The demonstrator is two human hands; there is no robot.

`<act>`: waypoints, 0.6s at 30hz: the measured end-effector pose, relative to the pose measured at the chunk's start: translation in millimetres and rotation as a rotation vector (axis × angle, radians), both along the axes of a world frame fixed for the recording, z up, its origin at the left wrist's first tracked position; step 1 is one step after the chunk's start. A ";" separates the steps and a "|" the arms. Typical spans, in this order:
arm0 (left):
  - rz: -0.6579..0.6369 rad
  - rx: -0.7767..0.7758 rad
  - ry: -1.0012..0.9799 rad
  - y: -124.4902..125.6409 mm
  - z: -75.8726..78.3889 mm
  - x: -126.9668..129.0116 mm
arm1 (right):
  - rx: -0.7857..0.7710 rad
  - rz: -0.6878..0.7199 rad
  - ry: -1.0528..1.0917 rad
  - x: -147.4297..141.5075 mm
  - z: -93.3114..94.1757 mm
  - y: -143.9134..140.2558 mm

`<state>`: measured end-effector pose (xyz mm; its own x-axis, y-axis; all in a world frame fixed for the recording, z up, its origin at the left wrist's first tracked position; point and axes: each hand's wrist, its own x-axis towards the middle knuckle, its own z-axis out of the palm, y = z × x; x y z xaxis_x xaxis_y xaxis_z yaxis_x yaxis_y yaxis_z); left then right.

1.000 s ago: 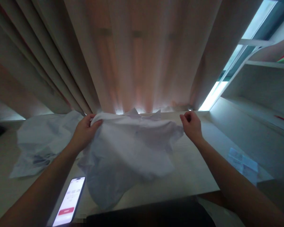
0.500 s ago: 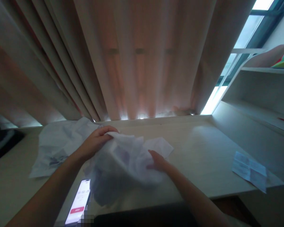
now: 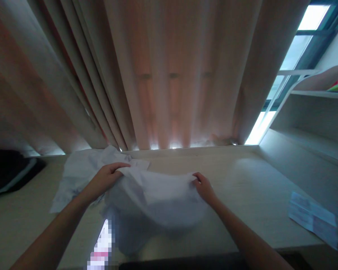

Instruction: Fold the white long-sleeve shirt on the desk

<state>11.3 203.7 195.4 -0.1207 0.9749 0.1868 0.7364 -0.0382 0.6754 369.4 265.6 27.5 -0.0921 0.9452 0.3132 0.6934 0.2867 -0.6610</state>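
A thin white cloth point(image 3: 160, 200) hangs between my hands over the table, its upper edge stretched sideways and its lower part drooping toward me. My left hand point(image 3: 108, 178) pinches the cloth's left upper corner. At the other end, my right hand point(image 3: 203, 187) is closed on the right upper edge. Whether the cloth is a garment or a plain sheet, I cannot tell. Behind my left hand lies another crumpled white cloth point(image 3: 79, 170). A lit phone point(image 3: 100, 247), partly blurred out, rests below my left hand.
The pale wooden table point(image 3: 242, 210) runs up to brown curtains point(image 3: 186, 93). Dark folded fabric with a light stripe point(image 3: 12, 172) lies at the far left. A creased paper point(image 3: 312, 217) sits near the right front edge, beside a white shelf unit point(image 3: 307, 157).
My right hand has gone from lying open against the bunched cloth to gripping its edge. The cloth is now spread wider between both hands. The whole view has shifted slightly.
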 end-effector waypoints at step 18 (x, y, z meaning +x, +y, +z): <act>-0.696 -0.404 -0.123 -83.9 -17.2 64.9 | 0.454 -0.063 0.005 59.9 199.1 -86.2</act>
<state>76.2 119.7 178.3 0.5414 0.8234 -0.1702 0.5534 -0.1965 0.8094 429.3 179.5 226.6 -0.0369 0.7155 0.6977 0.7160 0.5060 -0.4810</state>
